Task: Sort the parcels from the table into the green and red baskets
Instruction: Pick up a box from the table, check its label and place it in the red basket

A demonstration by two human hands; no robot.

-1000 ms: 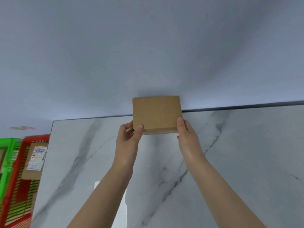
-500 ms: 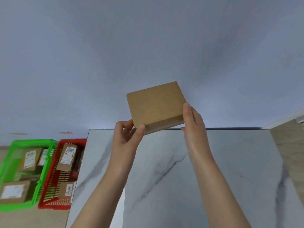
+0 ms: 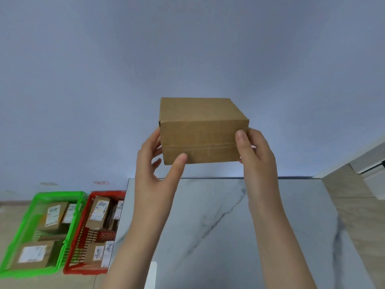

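Observation:
A plain brown cardboard parcel (image 3: 200, 132) is held up in the air above the far edge of the marble table (image 3: 218, 226). My left hand (image 3: 155, 170) grips its left side and lower front, my right hand (image 3: 256, 155) its right side. No label shows on the faces turned to me. On the floor to the left of the table stand the green basket (image 3: 60, 195) and the red basket (image 3: 91, 205), each holding several labelled brown parcels.
A white flat object (image 3: 153, 274) lies at the table's near edge between my forearms. A pale wall fills the background. Tan floor shows on both sides, with a white skirting and fixture (image 3: 373, 174) at the right.
Both hands have lifted the parcel higher and tipped it, so its taped side face now shows. The view has shifted, bringing both baskets fully into sight at the lower left.

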